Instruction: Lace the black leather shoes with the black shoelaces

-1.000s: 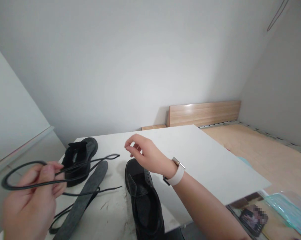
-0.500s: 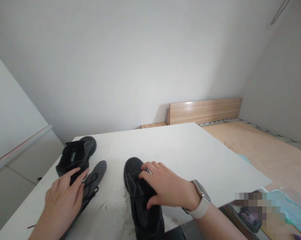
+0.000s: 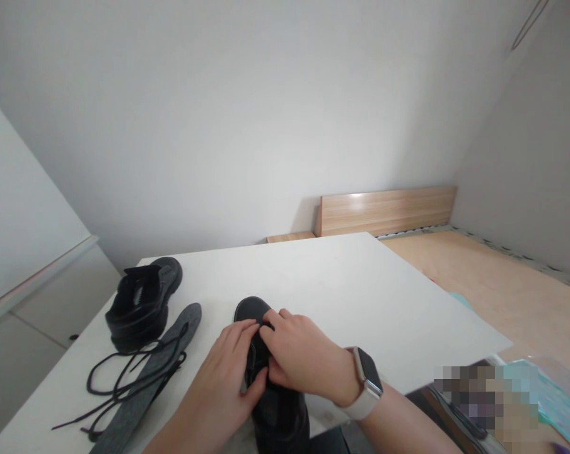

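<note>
A black shoe (image 3: 278, 413) stands on the white table in front of me, toe pointing away. My left hand (image 3: 226, 372) holds the left side of its lacing flaps between thumb and fingers. From the right, my right hand (image 3: 304, 359) grips the opposite flap, fingertips close to those of the left. Between them the hands hide most of the shoe's upper front. A grey insole (image 3: 190, 315) lies to the left, and loose black shoelaces (image 3: 117, 394) are looped over and beside it. Farther left sits a second black shoe (image 3: 138, 315), its tongue raised and no laces visible in it.
The white table (image 3: 323, 271) reaches back to the wall, with dark smudges near the front shoe. At the lower right are a blurred patch and a teal plastic package (image 3: 564, 410). A wooden headboard (image 3: 389, 211) and a bare bed base (image 3: 455, 265) are beyond.
My left hand has moved right from the insole and laces to the front shoe, uncovering the laces. The right hand has shifted slightly and its fingers have closed on the shoe's flap.
</note>
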`<state>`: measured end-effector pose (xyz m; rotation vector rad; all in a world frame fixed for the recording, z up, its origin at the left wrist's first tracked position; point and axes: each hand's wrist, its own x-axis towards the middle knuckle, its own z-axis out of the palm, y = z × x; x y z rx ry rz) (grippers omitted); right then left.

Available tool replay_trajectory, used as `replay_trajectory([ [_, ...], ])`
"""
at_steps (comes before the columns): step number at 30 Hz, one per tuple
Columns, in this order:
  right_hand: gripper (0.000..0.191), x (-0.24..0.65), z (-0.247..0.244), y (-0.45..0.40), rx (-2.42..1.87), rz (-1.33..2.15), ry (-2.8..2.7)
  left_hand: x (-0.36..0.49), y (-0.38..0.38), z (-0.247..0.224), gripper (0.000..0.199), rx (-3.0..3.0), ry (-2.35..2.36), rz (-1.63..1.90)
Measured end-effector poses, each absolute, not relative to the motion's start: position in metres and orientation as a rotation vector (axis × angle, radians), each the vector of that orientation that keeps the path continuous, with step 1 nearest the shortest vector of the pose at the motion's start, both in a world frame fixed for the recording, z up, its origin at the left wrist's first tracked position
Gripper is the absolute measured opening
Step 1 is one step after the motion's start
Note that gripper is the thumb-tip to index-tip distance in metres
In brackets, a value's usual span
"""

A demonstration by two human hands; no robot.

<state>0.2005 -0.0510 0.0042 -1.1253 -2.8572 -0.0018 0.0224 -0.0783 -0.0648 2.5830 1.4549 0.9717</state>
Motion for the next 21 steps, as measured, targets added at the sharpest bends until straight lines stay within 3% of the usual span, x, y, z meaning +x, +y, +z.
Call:
replay_trajectory([
  [6, 0.007, 0.203, 0.006, -0.046, -1.093, -0.075, -2.784, 0.026, -0.066, -0.050, 0.024, 2.404, 1.560, 0.945],
  [12, 0.011, 0.203, 0.020, -0.056, -0.880, -0.021, -2.593, 0.019, -0.053, -0.054, 0.025, 2.196, 1.520, 1.113],
  [16, 0.008, 0.199, 0.015, -0.065, -0.680, 0.049, -2.818, 0.017, -0.047, -0.054, 0.027, 1.939, 1.528, 1.165],
  [21, 0.015, 0.182, -0.005, -0.064, -0.809, 0.045, -3.053, 0.018, -0.039, -0.047, 0.035, 1.766, 1.486, 1.091],
])
